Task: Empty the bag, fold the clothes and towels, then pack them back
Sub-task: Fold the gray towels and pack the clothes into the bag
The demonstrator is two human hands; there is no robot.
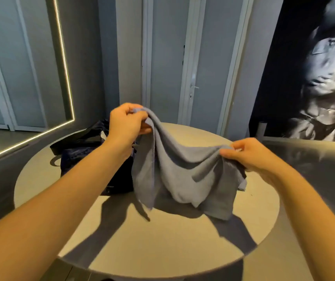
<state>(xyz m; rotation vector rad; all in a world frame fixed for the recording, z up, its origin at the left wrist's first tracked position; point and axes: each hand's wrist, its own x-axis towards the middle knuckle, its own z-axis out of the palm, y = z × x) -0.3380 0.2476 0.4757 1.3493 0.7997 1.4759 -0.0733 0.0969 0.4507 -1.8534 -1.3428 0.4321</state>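
A grey towel [180,173] hangs in the air over the round table [162,240], sagging in the middle with its lower folds touching the tabletop. My left hand [127,123] pinches one top corner, held high. My right hand [249,153] pinches the other top edge, lower and to the right. A dark navy bag [85,151] lies on the table's left rear, partly hidden behind my left forearm and the towel. A bit of pale blue cloth [242,185] peeks out behind the towel's right side.
A mirror with a lit frame [65,82] leans on the left wall. Grey doors [193,63] stand behind the table. A large dark photo print [314,78] covers the right wall. Bare tabletop lies in front of the towel.
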